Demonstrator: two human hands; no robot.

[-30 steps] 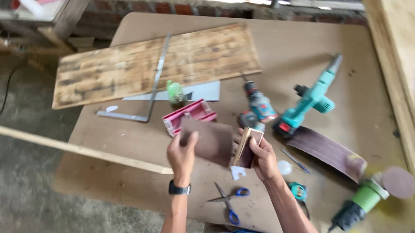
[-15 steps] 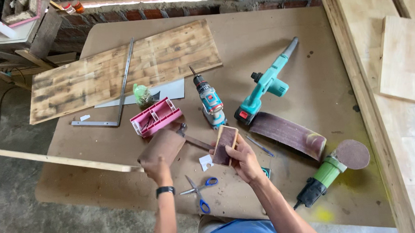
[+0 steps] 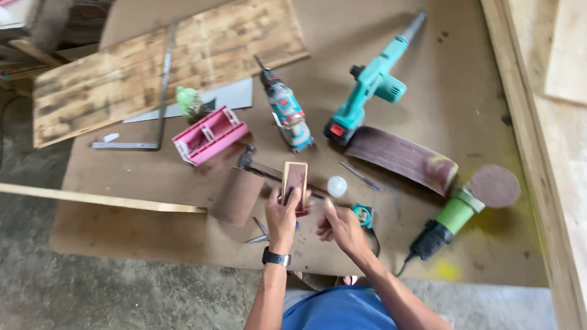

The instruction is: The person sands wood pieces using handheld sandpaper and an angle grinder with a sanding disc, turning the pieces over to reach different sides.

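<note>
1. Head view: left hand (image 3: 284, 216) grips a small wooden block (image 3: 295, 181) faced with sandpaper, upright above the table (image 3: 142, 220).
2. Right hand (image 3: 340, 226) loosely curled, empty, beside a tape measure (image 3: 364, 215).
3. Scissors (image 3: 260, 232) lie under the left hand; a drill (image 3: 285, 112) beyond.

- Left hand (image 3: 284, 216) grips a small wooden block (image 3: 295, 184) faced with brown sandpaper.
- Right hand (image 3: 339, 228) hovers beside it, apparently empty.
- Scissors (image 3: 260, 232) lie beneath.
</note>
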